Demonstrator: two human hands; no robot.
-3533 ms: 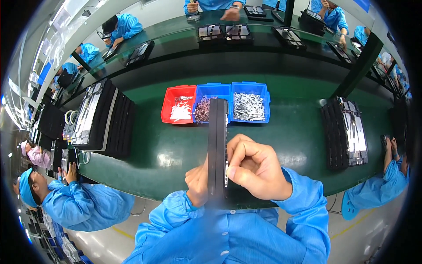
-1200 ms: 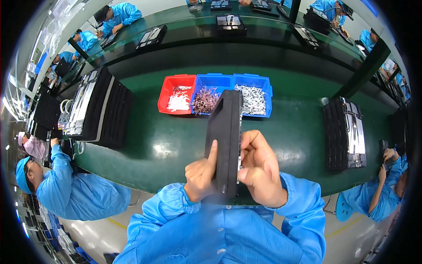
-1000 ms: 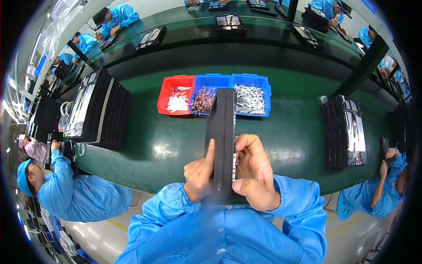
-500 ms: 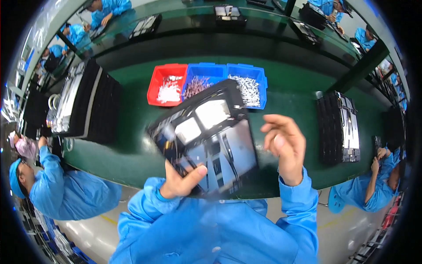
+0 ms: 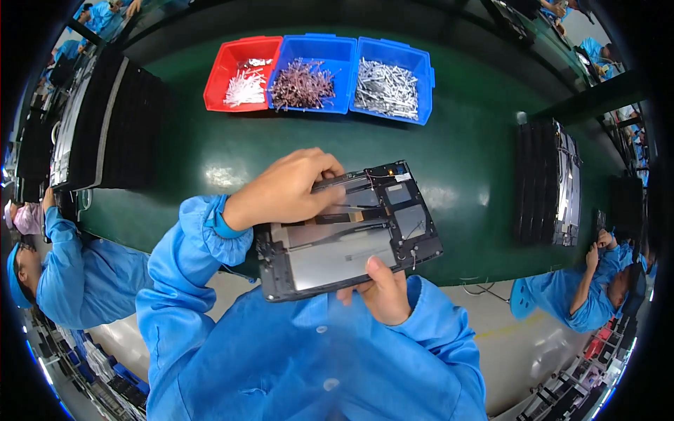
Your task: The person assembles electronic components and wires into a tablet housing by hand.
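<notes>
An opened tablet (image 5: 344, 256), its back off, is held tilted in front of my chest. Silver battery plates, black boards, flat cables and thin wires show inside it. My left hand (image 5: 288, 188) reaches over the tablet's left side, fingers curled at the far edge and thumb over the inner parts. Whether a small piece sits between those fingertips is hidden. My right hand (image 5: 385, 295) grips the near edge, thumb on top and fingers underneath. Beyond the tablet stand a red bin (image 5: 216, 83) with white strips, a blue bin (image 5: 342, 52) with brownish parts and another blue bin (image 5: 423, 67) with silvery-white strips.
On the green table (image 5: 477, 175), a tall stack of black devices (image 5: 130, 130) rises at the left and a smaller stack (image 5: 540, 182) at the right. Two co-workers in blue, one on the left (image 5: 84, 274) and one on the right (image 5: 569, 295), sit alongside.
The tablet has turned and come nearer to me. My right hand, free before, now grips its near edge. My left hand has gone from the near-left corner to the far edge. The view has shifted.
</notes>
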